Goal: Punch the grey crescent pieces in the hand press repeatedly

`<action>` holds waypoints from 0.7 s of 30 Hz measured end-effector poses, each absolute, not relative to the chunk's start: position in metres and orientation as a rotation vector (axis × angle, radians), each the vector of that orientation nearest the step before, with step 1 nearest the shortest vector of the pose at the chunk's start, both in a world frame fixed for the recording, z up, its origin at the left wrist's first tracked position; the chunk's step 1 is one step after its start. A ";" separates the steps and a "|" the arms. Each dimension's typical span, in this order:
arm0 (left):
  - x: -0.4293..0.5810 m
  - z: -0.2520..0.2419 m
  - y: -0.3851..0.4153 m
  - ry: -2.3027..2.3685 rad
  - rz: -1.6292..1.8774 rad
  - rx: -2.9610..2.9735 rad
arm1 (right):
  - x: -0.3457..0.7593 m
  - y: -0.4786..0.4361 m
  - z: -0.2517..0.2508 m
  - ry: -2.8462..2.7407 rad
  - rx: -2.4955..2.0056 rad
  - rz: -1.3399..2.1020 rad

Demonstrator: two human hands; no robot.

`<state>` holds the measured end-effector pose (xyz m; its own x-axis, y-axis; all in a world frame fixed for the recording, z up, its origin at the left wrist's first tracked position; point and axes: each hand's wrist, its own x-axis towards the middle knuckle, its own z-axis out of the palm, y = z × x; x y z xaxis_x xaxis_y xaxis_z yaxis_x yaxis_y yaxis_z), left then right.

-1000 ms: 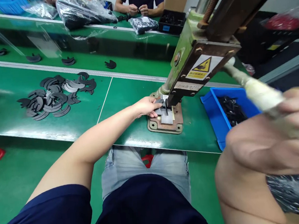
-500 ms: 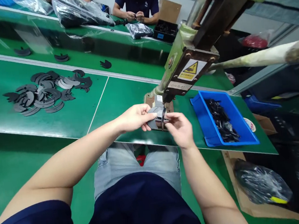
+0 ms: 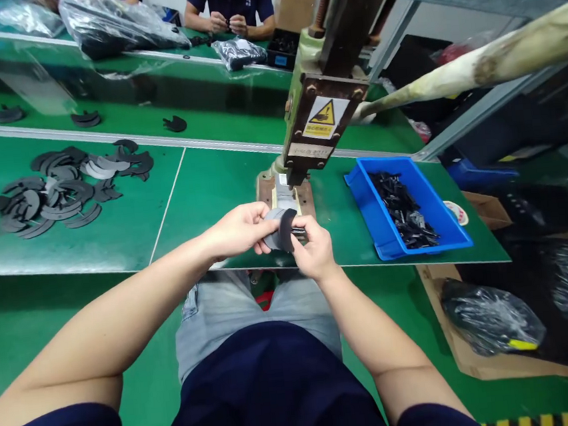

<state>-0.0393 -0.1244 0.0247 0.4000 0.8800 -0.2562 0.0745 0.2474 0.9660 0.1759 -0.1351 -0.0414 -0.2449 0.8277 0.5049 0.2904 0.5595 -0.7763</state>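
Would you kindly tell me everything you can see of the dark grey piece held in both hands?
The dark grey flat curved piece looks like thin, matte rubber or plastic, with a darker black band crossing it. It is held above the near edge of the green table, before the rusty metal press base, pinched between the left hand and the right hand.

The press bears a yellow warning-triangle label, wording illegible.

Dark grey flat crescent-shaped piece, pinched between left hand and right hand, tilted up on edge, narrow black band curving across its right part, above the green table near edge
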 end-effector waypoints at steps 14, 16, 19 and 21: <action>-0.030 0.023 -0.141 0.989 0.680 1.144 | 0.197 -0.140 -0.035 -2.042 -0.738 0.409; -0.031 0.022 -0.139 0.987 0.669 1.094 | 0.197 -0.139 -0.037 -2.050 -0.747 0.425; -0.036 0.013 -0.134 0.990 0.673 1.048 | 0.200 -0.140 -0.038 -2.065 -0.795 0.470; -0.045 0.001 -0.127 1.015 0.712 1.019 | 0.206 -0.141 -0.040 -2.048 -0.855 0.491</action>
